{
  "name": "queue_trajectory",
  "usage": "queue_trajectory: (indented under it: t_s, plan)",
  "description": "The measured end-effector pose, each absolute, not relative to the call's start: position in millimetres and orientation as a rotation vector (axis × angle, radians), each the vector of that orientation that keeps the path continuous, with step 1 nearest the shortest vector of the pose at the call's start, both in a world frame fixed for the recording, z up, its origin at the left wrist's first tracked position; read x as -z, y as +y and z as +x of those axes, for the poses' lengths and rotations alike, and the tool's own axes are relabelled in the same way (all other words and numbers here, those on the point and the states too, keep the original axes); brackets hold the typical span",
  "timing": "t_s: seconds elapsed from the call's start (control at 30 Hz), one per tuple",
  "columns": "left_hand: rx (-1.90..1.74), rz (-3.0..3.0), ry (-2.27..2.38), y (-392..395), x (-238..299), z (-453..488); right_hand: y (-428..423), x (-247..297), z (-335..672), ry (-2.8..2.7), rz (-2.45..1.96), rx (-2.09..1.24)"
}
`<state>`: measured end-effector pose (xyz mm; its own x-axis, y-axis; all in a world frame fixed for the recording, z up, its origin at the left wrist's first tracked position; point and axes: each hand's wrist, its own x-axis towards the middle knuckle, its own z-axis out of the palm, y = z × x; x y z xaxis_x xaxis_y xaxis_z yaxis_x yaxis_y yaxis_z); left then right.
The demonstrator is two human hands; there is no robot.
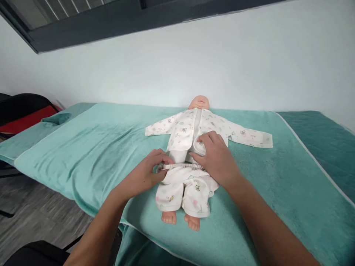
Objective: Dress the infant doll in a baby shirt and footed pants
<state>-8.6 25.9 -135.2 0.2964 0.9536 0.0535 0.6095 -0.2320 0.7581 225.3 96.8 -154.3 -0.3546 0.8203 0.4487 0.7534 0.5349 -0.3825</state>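
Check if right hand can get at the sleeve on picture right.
Probably yes: the right hand is at the front of the shirt, and nothing visible blocks the way to that sleeve.

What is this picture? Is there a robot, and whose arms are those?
No robot here! Those arms belong to a person wearing a camera on their head, so you see what's in front of them. There is just this one picture. A doll lies on a green blanket, wearing a patterned shirt and matching pants, with its feet poking out. The left hand is at the pants' waistband. The right hand is by the shirt's bottom edge; I can't tell how firmly either hand grips.
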Motion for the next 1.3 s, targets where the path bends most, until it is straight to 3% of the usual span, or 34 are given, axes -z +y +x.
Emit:
queue_trajectory:
  t_s: [0.23,0.53,0.8,0.93,1.07,1.3]
  plan:
    - [-0.563,2.003,1.495,30.8,126.2,-5.1,97.7,157.6,222.7,-2.126,-1.298,-0.052]
    - [-0.555,1.968,1.362,40.4,121.1,-2.9,107.3,154.1,231.8,-1.82,-1.296,-0.517]
    - [-1.102,1.834,1.562,73.4,144.3,21.9,109.4,153.2,233.8,-1.74,-1.272,-0.662]
    - [-1.184,1.647,1.6,81.3,157.0,31.1,110.1,153.1,235.3,-1.698,-1.274,-0.771]
    - [-1.052,1.648,1.684,86.8,148.2,32.6,110.0,152.8,235.4,-1.693,-1.284,-0.768]
    - [-0.581,2.312,1.926,96.9,136.8,56.4,106.3,155.9,230.2,-1.949,-1.248,-0.453]
